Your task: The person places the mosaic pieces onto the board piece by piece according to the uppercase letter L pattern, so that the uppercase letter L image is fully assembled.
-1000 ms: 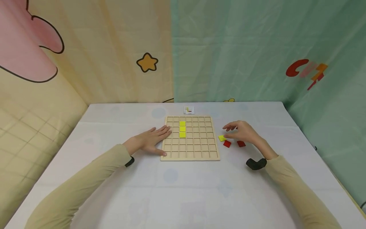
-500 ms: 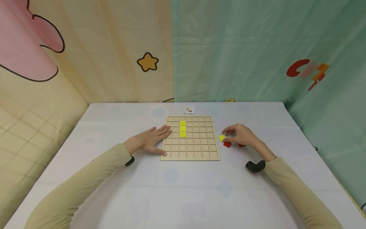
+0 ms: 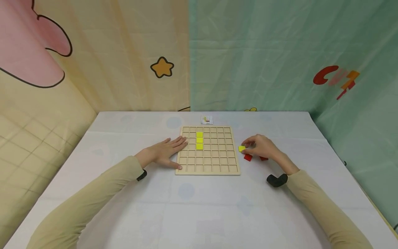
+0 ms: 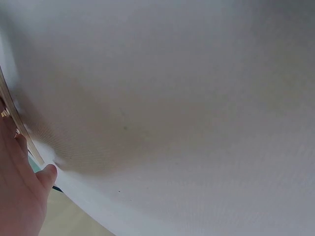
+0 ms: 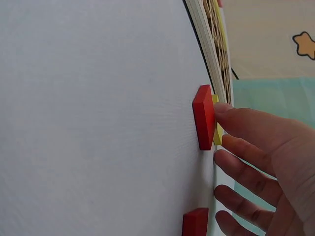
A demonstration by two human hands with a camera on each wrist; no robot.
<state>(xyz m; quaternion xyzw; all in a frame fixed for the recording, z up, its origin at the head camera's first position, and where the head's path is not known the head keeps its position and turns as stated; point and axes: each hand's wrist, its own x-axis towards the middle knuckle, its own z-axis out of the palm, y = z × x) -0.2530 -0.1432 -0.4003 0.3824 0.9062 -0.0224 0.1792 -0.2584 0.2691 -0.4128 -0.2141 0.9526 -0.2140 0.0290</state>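
My left hand (image 3: pixel 163 152) lies flat with its fingers spread, fingertips and thumb on the left edge of a wooden grid board (image 3: pixel 207 167). Three yellow square tiles (image 3: pixel 199 140) fill a short column of cells in the board. Right of the board, my right hand (image 3: pixel 262 147) pinches a loose yellow tile (image 3: pixel 241 148) between thumb and index finger. In the right wrist view the thumb meets this yellow tile (image 5: pixel 218 135), partly hidden behind a red tile (image 5: pixel 203 118). Another red tile (image 3: pixel 263 158) lies under the right hand, partly covered by it.
A small card (image 3: pixel 206 120) printed with a grid and coloured cells lies behind the board. A white cloth (image 3: pixel 199 207) covers the table. Printed curtains (image 3: pixel 264 55) hang behind the table and at its sides. A black band (image 3: pixel 276 180) sits at the right wrist.
The right hand has come down and closed its thumb and index finger on the loose yellow tile, which has turned slightly. The left hand keeps its place on the board.
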